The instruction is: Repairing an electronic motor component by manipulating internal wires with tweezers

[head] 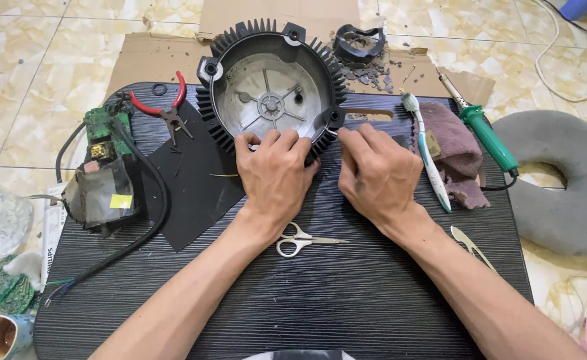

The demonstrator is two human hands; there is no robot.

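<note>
Hands meet at the finned housing (270, 93) near rim: left hand (275, 175) and right hand (378, 175) with fingers curled, pinching a thin wire (325, 125).

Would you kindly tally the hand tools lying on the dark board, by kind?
Scissors: 1
Red-handled pliers: 1
Toothbrush: 1
Green-handled soldering iron: 1
Total: 4

Black finned housing (271, 87) with silver inside, dark ribbed board (347, 293), red-handled pliers (167, 107), green soldering iron (487, 137), white-and-teal toothbrush (427, 153), mauve rag (457, 143), white-handled scissors (301, 241), grey cushion (563, 180), beige marbled floor (20, 73)
</note>
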